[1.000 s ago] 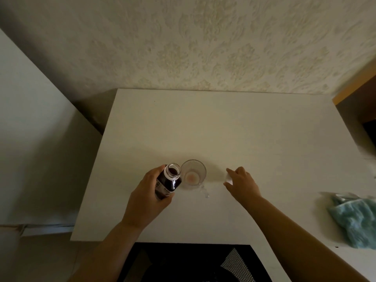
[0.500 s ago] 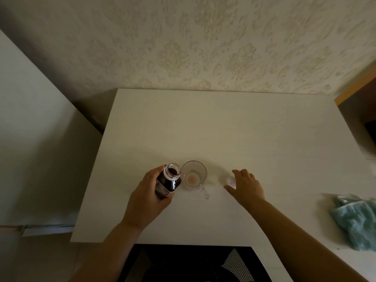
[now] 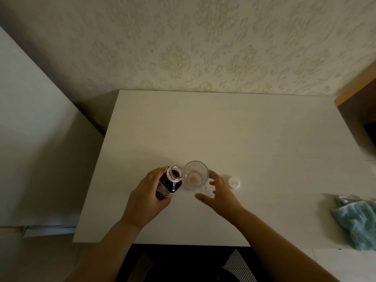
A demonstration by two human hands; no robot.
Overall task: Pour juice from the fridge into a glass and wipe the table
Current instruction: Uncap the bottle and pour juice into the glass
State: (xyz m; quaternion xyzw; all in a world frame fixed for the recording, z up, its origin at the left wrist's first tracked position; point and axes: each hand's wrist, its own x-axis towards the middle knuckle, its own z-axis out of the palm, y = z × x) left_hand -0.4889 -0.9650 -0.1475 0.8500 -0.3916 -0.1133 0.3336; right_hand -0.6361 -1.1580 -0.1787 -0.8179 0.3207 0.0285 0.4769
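Head view is showing my left hand (image 3: 145, 197) wrapping its fingers around the dark juice bottle (image 3: 168, 185), whose uncapped mouth is sitting just left of the glass (image 3: 195, 174) and nearly touching its rim. The bottle's long axis is leaning up and right, toward the glass, so I am judging that the pour needs only a further tip rightward. My right hand (image 3: 220, 195) is hovering with fingers spread and holding nothing, just right of and in front of the glass, probably reaching to steady it. The white cap (image 3: 234, 182) is lying on the table (image 3: 203, 129) beyond those fingers. The blue cloth (image 3: 358, 220) is waiting well apart at the right edge.
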